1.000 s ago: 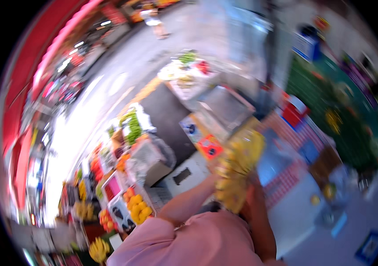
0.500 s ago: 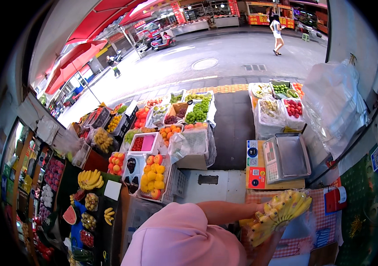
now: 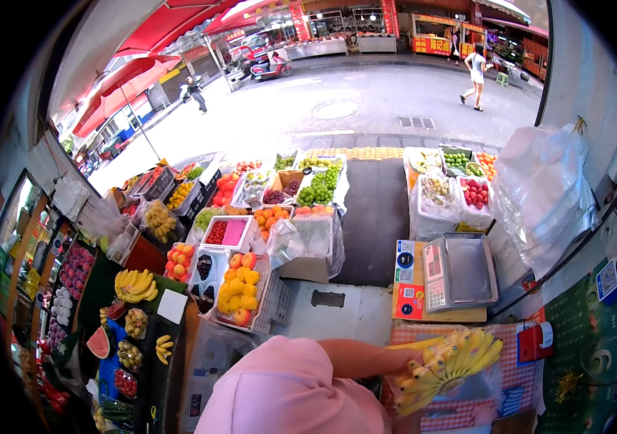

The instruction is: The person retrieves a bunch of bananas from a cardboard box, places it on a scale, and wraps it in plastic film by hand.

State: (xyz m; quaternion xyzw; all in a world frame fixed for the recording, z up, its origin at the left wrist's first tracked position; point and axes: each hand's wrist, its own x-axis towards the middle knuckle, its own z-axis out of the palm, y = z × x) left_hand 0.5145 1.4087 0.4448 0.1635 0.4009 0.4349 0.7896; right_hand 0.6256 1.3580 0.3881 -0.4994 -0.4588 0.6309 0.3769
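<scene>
Above checkered cloth (image 3: 524, 375), bananas (image 3: 450, 370) stay held; a pedestrian (image 3: 475, 72) nears the stool (image 3: 502, 78).

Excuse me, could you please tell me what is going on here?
A person in a pink shirt is holding a bunch of bananas in the left grip, above a checked cloth. The right grip cannot be made out clearly. Beyond the bunch of bananas, a scale stands on a wooden board; a red box stands to the right.

Pale pink shirt (image 3: 290, 390) (short-sleeved)
</scene>
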